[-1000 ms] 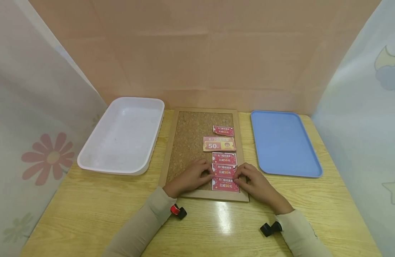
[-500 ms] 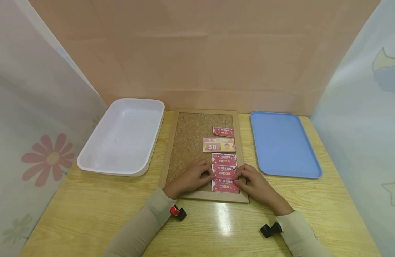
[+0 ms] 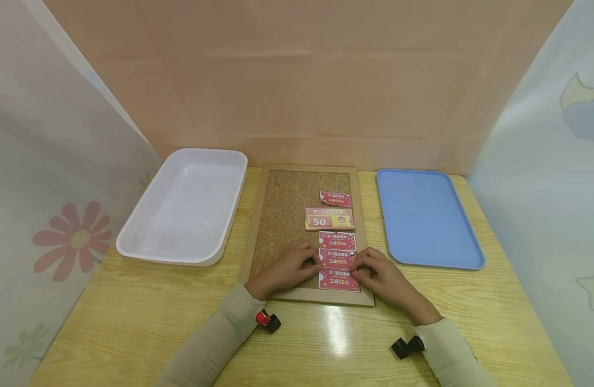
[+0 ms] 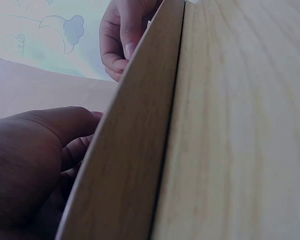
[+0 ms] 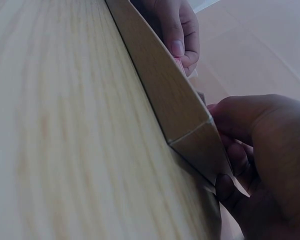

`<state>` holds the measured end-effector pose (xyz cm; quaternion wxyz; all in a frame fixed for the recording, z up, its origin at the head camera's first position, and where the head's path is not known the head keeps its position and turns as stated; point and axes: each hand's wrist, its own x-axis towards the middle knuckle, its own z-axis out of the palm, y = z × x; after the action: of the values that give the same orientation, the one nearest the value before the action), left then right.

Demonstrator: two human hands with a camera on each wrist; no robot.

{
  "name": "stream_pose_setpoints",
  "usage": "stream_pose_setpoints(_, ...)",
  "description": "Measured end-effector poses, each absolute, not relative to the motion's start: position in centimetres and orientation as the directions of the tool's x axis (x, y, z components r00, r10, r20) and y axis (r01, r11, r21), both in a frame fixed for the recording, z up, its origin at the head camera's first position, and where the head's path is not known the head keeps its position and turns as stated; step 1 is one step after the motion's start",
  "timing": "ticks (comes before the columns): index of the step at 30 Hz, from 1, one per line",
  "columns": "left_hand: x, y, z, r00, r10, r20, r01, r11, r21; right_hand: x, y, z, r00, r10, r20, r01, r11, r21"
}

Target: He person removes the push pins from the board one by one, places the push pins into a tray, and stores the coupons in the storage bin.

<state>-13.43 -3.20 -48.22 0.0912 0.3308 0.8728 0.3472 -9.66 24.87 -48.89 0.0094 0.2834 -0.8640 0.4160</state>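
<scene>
A wood-framed corkboard lies on the table with several coupons in a column along its right side. My left hand rests on the cork, thumb and index finger pinching the left edge of the lowest red coupon near its top corner. At that coupon's upper right corner, my right hand pinches with thumb and forefinger; its fingertips hide whatever lies under them. Just above is another red coupon with a small pin at its right corner. A larger pink-and-yellow coupon sits farther up.
A white tray stands left of the board. To its right lies a blue tray. An orange-brown backdrop rises behind the table, and patterned curtains hang on both sides.
</scene>
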Motion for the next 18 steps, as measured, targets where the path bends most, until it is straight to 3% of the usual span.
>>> stream_pose_setpoints(18, -13.45, -3.20, -48.41, -0.769, 0.636, 0.064, 0.515, 0.556, 0.652, -9.75, 24.85, -48.93, -0.831, -0.492, 0.260, -0.505, 0.472, -0.723)
